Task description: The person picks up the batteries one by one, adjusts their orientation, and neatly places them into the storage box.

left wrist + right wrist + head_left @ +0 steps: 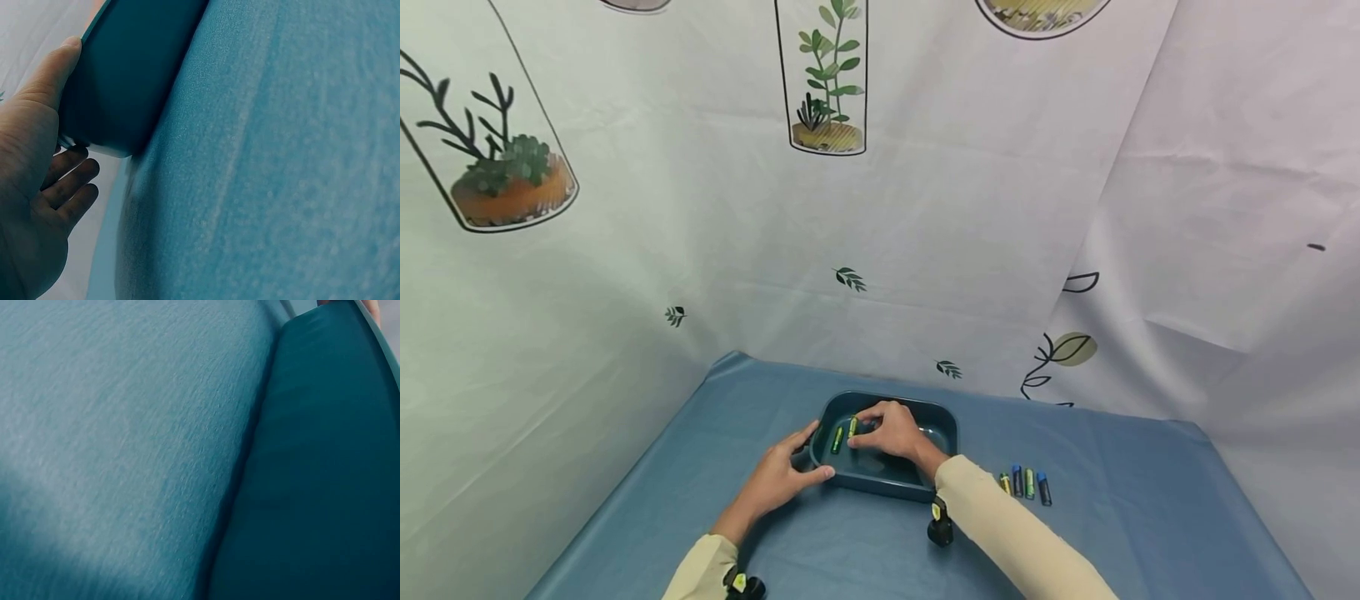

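Observation:
A dark teal rectangular tray (880,483) rests on the blue cloth. My left hand (777,477) grips its near left corner in the head view, thumb along the front wall and fingers at the left side. The left wrist view shows the thumb (59,65) against the tray's rim, the other fingers loosely bent below it. Inside the tray, my right hand (891,431) pinches a green-yellow battery (853,427) between thumb and fingertips. Just left of it, a second green battery (837,440) lies on the tray floor. The right wrist view catches only the tray's outer wall (312,462).
Several batteries (1029,483), some green-yellow and some dark with blue ends, form a row on the cloth right of the tray, beside the right sleeve (1015,533). A white printed curtain (925,250) stands behind the blue-covered table (1120,533).

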Tool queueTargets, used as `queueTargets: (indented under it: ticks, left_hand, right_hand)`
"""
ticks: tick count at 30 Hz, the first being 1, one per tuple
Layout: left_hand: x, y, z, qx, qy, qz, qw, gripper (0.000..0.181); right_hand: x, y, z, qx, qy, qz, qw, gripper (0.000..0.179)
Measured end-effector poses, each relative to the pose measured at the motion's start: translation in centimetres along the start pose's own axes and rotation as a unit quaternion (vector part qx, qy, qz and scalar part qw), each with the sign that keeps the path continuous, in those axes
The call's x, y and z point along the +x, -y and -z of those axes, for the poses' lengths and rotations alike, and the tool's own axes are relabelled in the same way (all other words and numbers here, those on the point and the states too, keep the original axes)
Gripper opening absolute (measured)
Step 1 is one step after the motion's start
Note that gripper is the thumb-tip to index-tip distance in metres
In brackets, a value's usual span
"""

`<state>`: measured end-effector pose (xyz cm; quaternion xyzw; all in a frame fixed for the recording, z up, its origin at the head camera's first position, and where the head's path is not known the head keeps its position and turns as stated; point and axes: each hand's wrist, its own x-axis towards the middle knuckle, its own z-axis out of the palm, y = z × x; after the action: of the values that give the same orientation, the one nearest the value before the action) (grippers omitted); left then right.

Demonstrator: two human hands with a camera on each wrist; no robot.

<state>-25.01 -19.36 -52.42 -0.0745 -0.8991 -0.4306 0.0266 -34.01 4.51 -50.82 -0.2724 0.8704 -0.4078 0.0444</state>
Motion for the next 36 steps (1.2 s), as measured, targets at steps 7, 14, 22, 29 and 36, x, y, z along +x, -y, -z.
queueTargets:
  ticks: [7, 14, 22, 29, 36]
  left_hand:
    - [0.0, -0.1, -0.1, -0.002, -0.002, 0.002, 1.0000, 0.090]
    - [0.1, -0.1, -0.1, -0.008, -0.002, 0.003, 1.0000, 0.088]
    - [0.0, 0.0, 0.0, -0.004, -0.001, 0.001, 1.0000, 0.089]
    - [-0.1, -0.1, -0.1, -0.005, -0.008, 0.006, 0.9999, 0.088]
    - [-0.1, 0.0, -0.1, -0.010, -0.006, 0.012, 0.9999, 0.088]
  right_hand:
    - [0.1, 0.0, -0.4, 0.001, 0.000, -0.010, 0.9999, 0.049]
    - [0.2, 0.2, -0.6, 0.000, 0.004, -0.018, 0.9998, 0.048]
    - [0.2, 0.4, -1.0, 0.002, 0.013, -0.026, 0.9996, 0.046]
    - [0.2, 0.1, -1.6, -0.013, 0.004, -0.006, 0.9999, 0.046]
    - [0.3, 0.1, -1.9, -0.023, -0.004, -0.012, 0.9997, 0.045]
